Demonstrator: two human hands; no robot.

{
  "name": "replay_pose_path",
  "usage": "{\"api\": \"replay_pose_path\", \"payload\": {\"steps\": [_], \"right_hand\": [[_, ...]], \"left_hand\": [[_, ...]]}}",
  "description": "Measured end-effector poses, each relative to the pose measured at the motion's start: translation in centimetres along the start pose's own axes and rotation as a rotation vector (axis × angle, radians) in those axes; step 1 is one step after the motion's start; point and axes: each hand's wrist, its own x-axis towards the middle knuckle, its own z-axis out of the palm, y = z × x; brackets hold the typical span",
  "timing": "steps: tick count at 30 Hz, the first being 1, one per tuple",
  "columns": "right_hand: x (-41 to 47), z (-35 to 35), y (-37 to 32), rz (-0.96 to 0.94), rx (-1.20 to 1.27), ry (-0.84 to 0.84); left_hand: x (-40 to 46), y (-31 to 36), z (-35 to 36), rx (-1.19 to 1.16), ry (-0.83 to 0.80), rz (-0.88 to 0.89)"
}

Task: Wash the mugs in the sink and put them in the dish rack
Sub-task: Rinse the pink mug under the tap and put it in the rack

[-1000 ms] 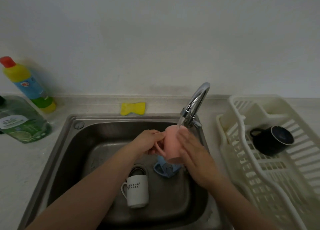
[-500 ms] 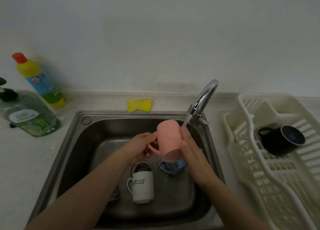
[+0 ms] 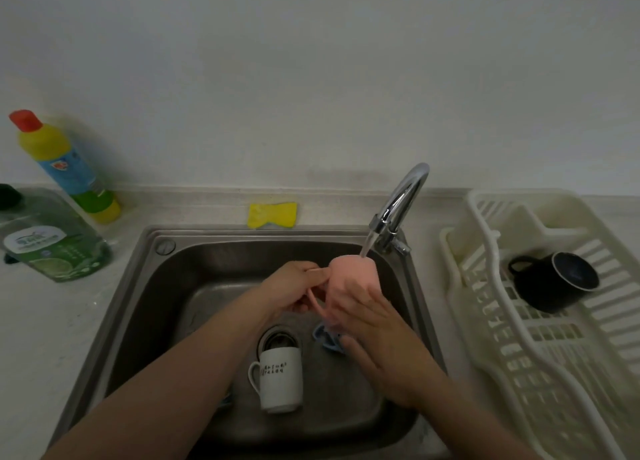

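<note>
Over the sink (image 3: 145,286), the pink mug (image 3: 349,279) is held bottom-up under the water running from the faucet (image 3: 401,203). The left hand (image 3: 294,291) pinches its handle with curled fingers; the right hand (image 3: 377,331) lies against its side with fingers nearly straight. In the basin a white mug (image 3: 280,380) stands upside down by the drain, a blue mug (image 3: 327,340) partly hidden beside it. A black mug (image 3: 554,283) lies in the dish rack (image 3: 519,373) at the worktop's right edge.
</note>
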Motion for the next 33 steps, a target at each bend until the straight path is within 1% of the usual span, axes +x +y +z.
{"api": "replay_pose_path", "payload": {"steps": [1,3,4,6,7,8,9,12,13,16,18,20,21,22,23,24,26,28,30,32,33], "right_hand": [[0.7,-0.2,0.8,0.013,0.002,0.028],[2.5,-1.2,2.0,0.141,0.042,0.075],[2.8,-1.4,1.9,0.16,0.045,0.088],[1.8,-1.0,1.0,0.06,0.054,0.106],[0.7,-0.4,0.8,0.01,0.045,0.069],[-0.1,0.1,0.9,-0.016,0.035,0.037],[0.0,0.3,1.5,0.006,0.051,0.023],[1.6,0.0,3.1,0.261,0.175,0.12],[1.6,-0.1,2.6,0.283,0.208,0.126],[-0.5,1.0,0.3,0.195,0.294,0.083],[-0.1,1.0,0.1,0.234,0.403,0.098],[1.8,0.2,0.6,0.435,0.599,0.157],[2.3,-0.1,0.4,0.504,0.661,0.158],[1.9,-0.1,-0.3,0.47,0.656,0.162],[1.2,-0.1,-1.2,0.394,0.582,0.145],[0.4,0.0,-2.1,0.331,0.495,0.09],[-0.3,0.8,-2.3,0.23,0.339,0.029],[1.5,0.5,-0.8,0.239,0.287,0.066],[3.0,-0.4,0.1,0.227,0.158,0.122],[2.0,-0.2,-0.3,0.112,0.074,0.141],[0.8,0.2,-0.5,0.064,0.067,0.105]], "left_hand": [[0.1,0.1,0.2,0.02,-0.015,-0.002],[0.4,0.5,0.7,0.017,-0.038,-0.005],[0.5,0.7,0.8,0.006,-0.039,-0.009],[0.7,0.9,0.5,0.018,-0.024,-0.017],[0.8,0.7,0.3,0.029,-0.021,-0.022],[0.8,0.6,0.2,0.032,-0.02,-0.025],[0.8,0.3,0.2,0.031,-0.02,-0.028],[0.7,0.0,0.2,-0.017,-0.005,-0.037],[0.7,-0.1,-0.1,-0.048,0.012,-0.04],[0.2,-0.2,-1.4,-0.117,0.042,-0.043],[-0.2,-0.5,-1.6,-0.109,0.02,-0.042],[-0.5,-0.9,-1.1,-0.12,0.004,-0.051],[-0.5,-1.0,-0.9,-0.138,0.012,-0.053],[-0.5,-1.1,-0.9,-0.156,0.028,-0.056],[-0.5,-1.0,-1.0,-0.165,0.045,-0.058],[-0.5,-1.0,-1.2,-0.167,0.054,-0.059],[-0.7,-0.9,-1.2,-0.124,0.043,-0.045],[-0.9,-0.5,-0.6,-0.044,0.015,-0.032],[-0.9,-0.1,0.2,-0.013,0.012,-0.023],[-0.8,0.3,0.2,0.001,0.036,-0.032],[-0.7,0.3,0.2,-0.004,0.041,-0.039]]}}
